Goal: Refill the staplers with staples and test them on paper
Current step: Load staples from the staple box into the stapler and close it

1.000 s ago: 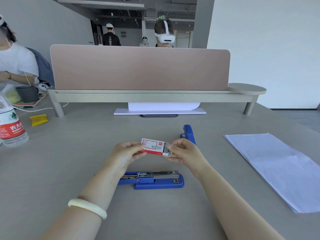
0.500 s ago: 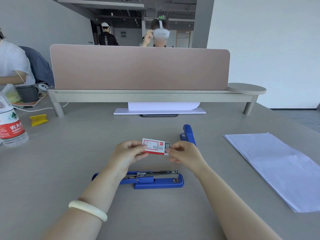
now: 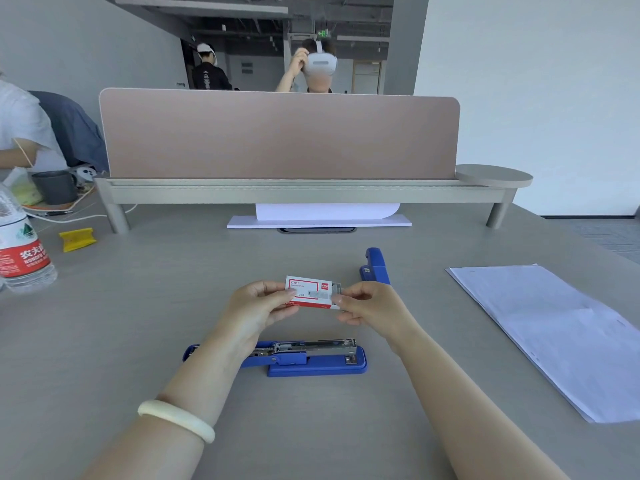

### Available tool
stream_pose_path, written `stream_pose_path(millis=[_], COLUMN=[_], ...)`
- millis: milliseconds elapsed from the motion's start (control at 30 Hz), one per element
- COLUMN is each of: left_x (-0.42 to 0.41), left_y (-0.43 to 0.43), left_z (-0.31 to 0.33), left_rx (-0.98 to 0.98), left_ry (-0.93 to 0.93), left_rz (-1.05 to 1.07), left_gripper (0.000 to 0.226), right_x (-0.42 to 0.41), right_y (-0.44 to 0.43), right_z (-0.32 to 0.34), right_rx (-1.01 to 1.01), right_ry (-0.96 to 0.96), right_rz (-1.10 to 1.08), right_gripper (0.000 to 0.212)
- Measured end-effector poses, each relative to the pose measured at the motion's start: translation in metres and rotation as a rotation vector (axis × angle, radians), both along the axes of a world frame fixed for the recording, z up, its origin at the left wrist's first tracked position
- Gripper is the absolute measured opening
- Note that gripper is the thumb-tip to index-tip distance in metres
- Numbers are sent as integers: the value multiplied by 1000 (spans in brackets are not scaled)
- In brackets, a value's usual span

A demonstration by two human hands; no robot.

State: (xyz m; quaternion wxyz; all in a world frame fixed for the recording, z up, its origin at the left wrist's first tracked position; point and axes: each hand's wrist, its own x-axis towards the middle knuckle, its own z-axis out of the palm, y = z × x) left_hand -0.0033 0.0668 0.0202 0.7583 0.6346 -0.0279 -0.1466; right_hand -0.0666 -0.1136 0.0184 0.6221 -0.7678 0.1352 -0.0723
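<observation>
On the near middle of the table (image 3: 138,323), head view, the only one available:

- Staple box (image 3: 306,294), small, red and white, is held up between both hands, just above and beyond the open stapler (image 3: 311,356).
- Left hand (image 3: 258,308): fingers and thumb are curled round the left end of the box.
- Right hand (image 3: 372,308): the right end of the box is pinched between thumb and fingers. A grey inner tray (image 3: 336,289) is seen standing partly out of the sleeve there. Whether a strip of staples is already gripped cannot be told; the detail is too small.
- Open stapler: laid flat, with its lid swung back to the left under the left wrist and its metal channel turned upward. Whether the channel is empty cannot be told.
- Second stapler (image 3: 375,268), blue, lies just behind the right hand.
- Paper stack (image 3: 554,337) lies well apart to the right.

Step judged to be in hand: staples are being drawn from the box for loading. Testing on paper is not yet begun.

Notes for doing it well: the sleeve should be kept level so that no strips slide out. The tray should be drawn only part way. One strip should be taken by its long sides, since such strips are likely to snap if bent. It should be lowered legs down into the channel and seated flat before the lid is closed.
</observation>
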Motion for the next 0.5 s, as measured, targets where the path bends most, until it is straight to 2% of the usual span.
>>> stream_pose_path(millis=[267,367,500], left_x=[0,0,-1], left_y=[2,0,-1], left_z=[0,-1,-1], left_rx=[-33,-10,7], left_ry=[29,24,18], left_rz=[-12,-9,-3], left_gripper=[9,7,6], right_x=[1,3,6], right_y=[-3,-1,5], right_z=[0,-2,-5], right_rx=[32,-119,-334], right_ry=[28,40,40], right_rz=[4,-59,-139], right_gripper=[7,5,19])
